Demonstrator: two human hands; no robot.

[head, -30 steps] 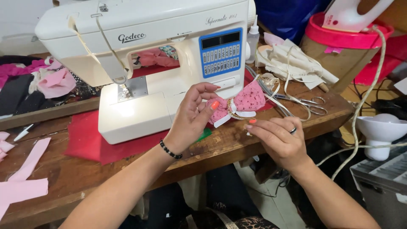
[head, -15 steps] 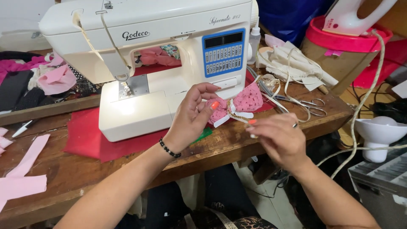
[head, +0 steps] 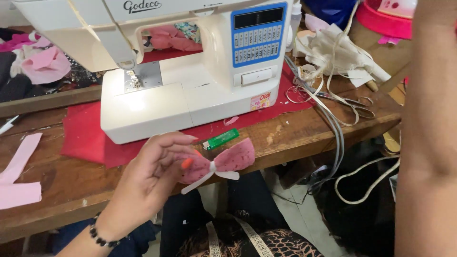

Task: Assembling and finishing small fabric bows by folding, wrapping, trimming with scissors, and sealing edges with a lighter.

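My left hand pinches a small pink bow by its left loop, in front of the wooden table's edge. The bow is speckled and tied at the middle with a white strip whose ends hang down. Only my right forearm shows, raised along the right edge of the view; the hand itself is out of frame. A bead bracelet circles my left wrist.
A white sewing machine stands on a red cloth on the wooden table. A green lighter lies near the edge. Scissors, white cords and fabric scraps sit at right. Pink strips lie at left.
My right hand has let go of the bow and lifted up out of view. My left hand has brought the bow down toward my lap. The camera has moved closer.
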